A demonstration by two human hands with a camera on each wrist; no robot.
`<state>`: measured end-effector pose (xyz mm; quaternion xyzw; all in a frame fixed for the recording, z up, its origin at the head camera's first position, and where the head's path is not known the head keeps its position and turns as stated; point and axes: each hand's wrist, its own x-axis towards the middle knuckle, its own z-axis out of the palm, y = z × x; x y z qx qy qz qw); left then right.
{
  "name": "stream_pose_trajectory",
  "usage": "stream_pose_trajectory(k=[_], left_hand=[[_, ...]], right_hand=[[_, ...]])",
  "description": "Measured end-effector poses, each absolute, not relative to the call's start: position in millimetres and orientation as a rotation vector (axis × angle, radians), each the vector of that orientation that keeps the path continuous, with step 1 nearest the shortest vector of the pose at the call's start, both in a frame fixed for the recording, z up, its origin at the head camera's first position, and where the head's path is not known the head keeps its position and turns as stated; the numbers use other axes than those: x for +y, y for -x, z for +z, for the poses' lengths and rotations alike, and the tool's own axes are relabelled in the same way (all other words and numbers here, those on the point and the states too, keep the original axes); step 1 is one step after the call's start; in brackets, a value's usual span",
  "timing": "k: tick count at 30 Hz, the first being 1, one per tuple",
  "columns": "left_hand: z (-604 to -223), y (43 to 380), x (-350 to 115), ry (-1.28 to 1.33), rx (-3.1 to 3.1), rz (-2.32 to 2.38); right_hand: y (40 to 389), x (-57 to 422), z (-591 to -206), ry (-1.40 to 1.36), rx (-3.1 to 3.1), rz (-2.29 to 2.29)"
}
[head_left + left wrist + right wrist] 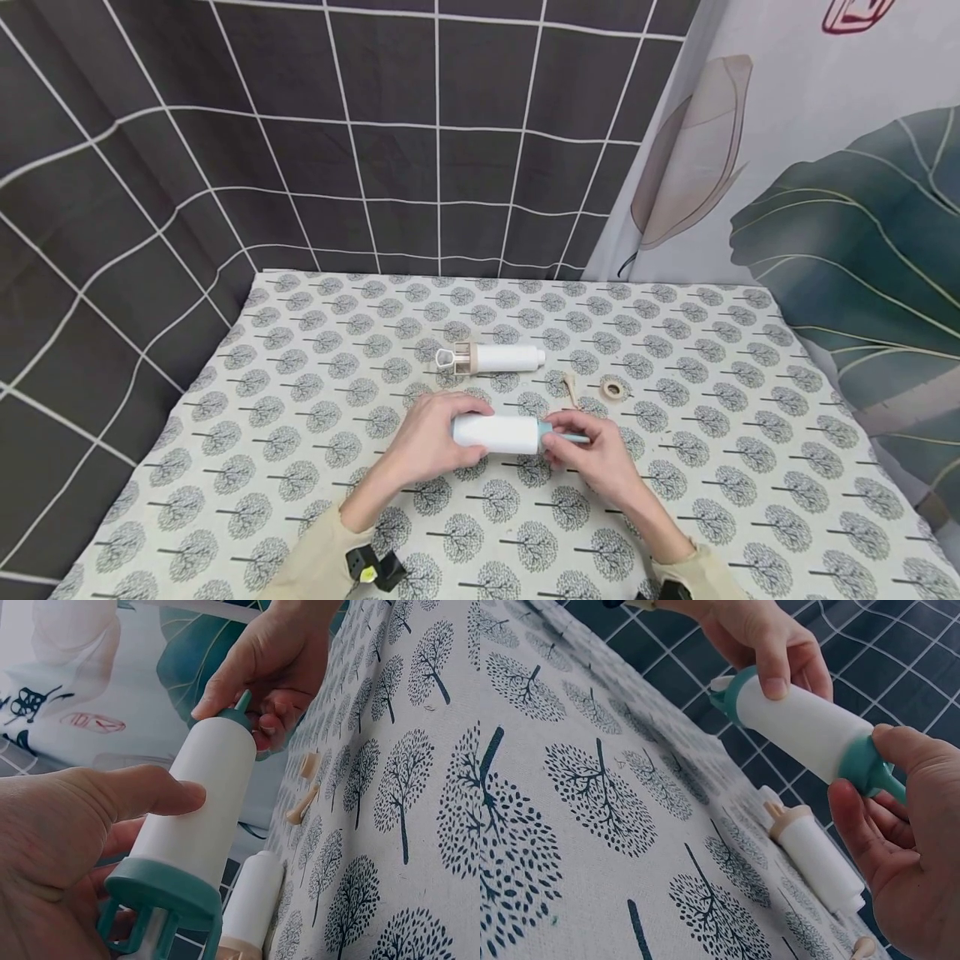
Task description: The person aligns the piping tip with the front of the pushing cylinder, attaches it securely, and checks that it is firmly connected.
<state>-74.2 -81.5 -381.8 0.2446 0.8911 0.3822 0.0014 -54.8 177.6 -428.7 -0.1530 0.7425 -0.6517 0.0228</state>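
Note:
A white plunger tube (497,434) with teal end parts is held sideways above the table between both hands. My left hand (438,435) grips its body near the teal handle frame (161,889), the thumb lying along the white wall. At the other end, my right hand (596,454) pinches the teal nozzle cap (860,765) between thumb and fingers. The cap's narrow spout (573,437) points right, past the fingers. From the head view, the left hand hides most of the handle end.
Behind the hands lies a similar white tube (506,358) with a beige collar and handle. To its right are a small beige nozzle (572,390) and a beige ring (612,389). All rest on the tree-print tablecloth (300,433); a dark grid curtain (390,158) hangs behind.

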Motion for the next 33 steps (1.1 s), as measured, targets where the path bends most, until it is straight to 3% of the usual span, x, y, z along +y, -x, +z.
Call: stream_pose_trajectory(k=[18,33], left_hand=[[-383.6,74.8,-83.5,-0.682,2.748,1.240],[-381.3,73.7,-82.5,-0.714,2.778,1.232]], right_hand=[[54.2,178.3,-430.9,0.715,2.220,-2.091],[55.3,177.7,-429.4,0.593,2.318,-2.023]])
